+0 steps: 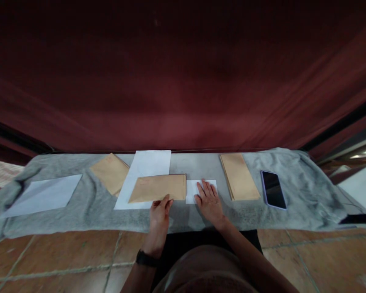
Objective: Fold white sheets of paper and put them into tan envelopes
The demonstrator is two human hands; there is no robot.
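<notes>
Near the middle, a brown envelope (161, 188) lies partly over a large white sheet (151, 162). My left hand (161, 209) pinches the envelope's near edge between thumb and fingers. To the envelope's right, a smaller white folded paper (191, 193) reaches up to its right end; whether it goes inside is hidden. My right hand (210, 202) rests flat on that white paper with the fingers spread.
A grey cloth (91, 211) covers the long surface. Farther left lie more brown envelopes (110, 173) and a white sheet (45, 193). On the right are stacked brown envelopes (240, 177) and a phone (273, 190). A dark red curtain (179, 101) hangs behind.
</notes>
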